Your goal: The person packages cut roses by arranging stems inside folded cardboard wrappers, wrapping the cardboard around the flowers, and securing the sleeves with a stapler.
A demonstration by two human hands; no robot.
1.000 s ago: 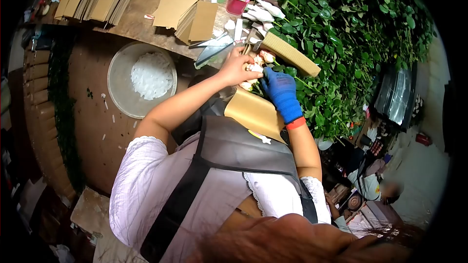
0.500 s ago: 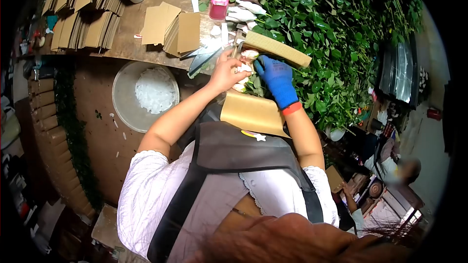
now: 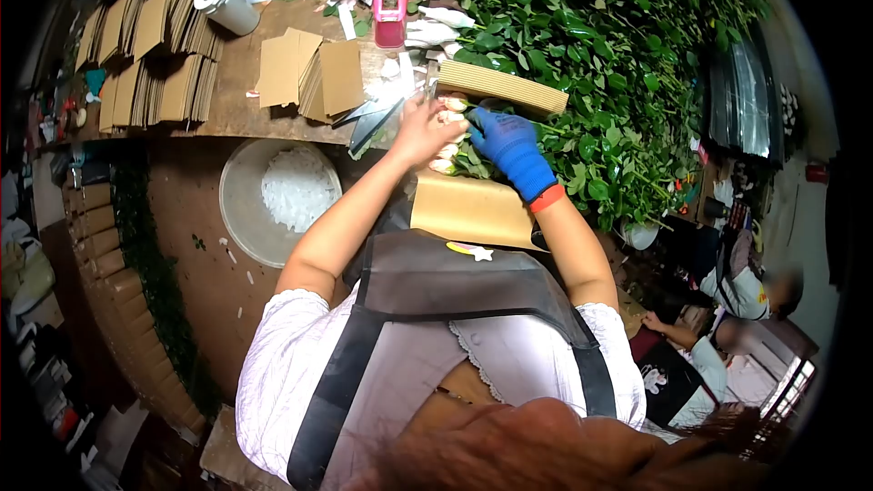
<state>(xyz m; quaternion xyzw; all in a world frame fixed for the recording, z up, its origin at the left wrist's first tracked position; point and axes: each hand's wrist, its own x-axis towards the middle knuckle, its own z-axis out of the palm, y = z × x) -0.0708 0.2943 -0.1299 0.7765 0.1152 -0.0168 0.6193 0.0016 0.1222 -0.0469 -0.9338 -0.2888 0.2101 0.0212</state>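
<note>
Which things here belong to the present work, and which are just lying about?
Likely in the work:
flower heads, at both hands (left, right)
brown sheet, near them
corrugated piece, near them
pink tape dispenser, perhaps

Probably lying about:
white lidded cup
bin of white pieces

White s/s blouse (image 3: 291,345) w/ lace trim (image 3: 473,368) is worn under dk grey apron (image 3: 455,282), marked w/ star motif (image 3: 481,255). R hand (image 3: 506,140) is covered by blue glove (image 3: 526,164) w/ red cuff (image 3: 547,197).
</note>
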